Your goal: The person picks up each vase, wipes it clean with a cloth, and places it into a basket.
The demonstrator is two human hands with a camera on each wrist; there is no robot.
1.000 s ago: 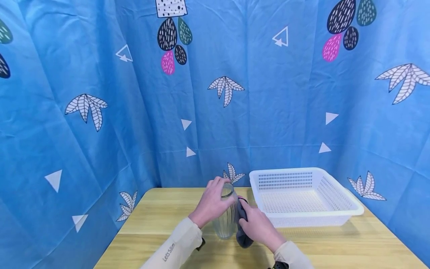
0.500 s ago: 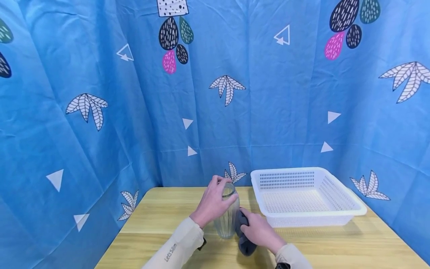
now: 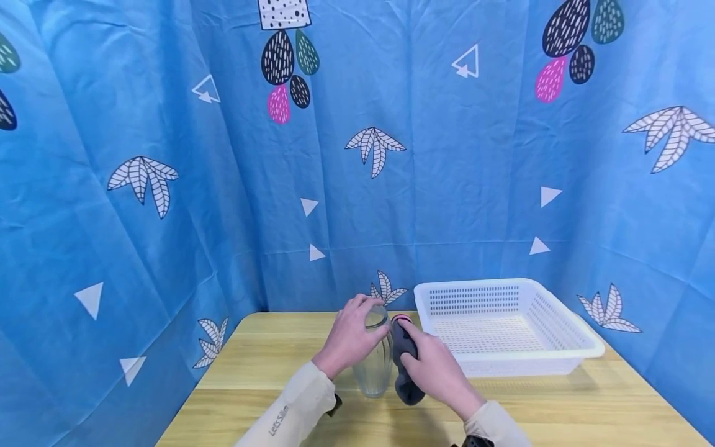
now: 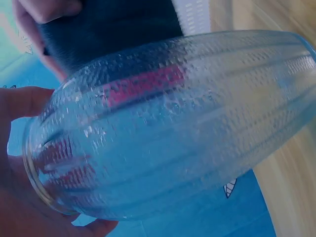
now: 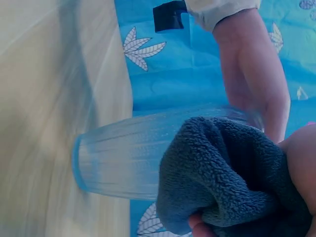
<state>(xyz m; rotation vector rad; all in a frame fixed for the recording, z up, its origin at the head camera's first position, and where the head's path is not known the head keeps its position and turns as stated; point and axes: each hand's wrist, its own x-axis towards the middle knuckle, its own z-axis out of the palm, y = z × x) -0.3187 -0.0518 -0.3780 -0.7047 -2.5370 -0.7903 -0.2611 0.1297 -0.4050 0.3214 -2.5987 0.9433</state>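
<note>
A clear ribbed glass vase (image 3: 373, 375) stands on the wooden table, its mouth upward. My left hand (image 3: 349, 338) grips it around the rim, thumb on the near side. To the right of the glass, my right hand (image 3: 438, 371) holds a bunched dark grey cloth (image 3: 408, 388) with a pink edge. In the left wrist view the pink strip shows through the textured vase (image 4: 197, 123), and the cloth (image 4: 118, 29) lies along its far side. Fluffy folds of the cloth (image 5: 212, 168) cover part of the vase in the right wrist view.
A white perforated plastic basket (image 3: 503, 356) sits at the back right of the table (image 3: 268, 366), close to my right hand. Blue patterned curtain (image 3: 357, 217) hangs behind and along both sides.
My right hand slid the cloth down along the vase's side, toward me, then back up. The left hand keeps its hold on the rim, and the vase stays in place.
</note>
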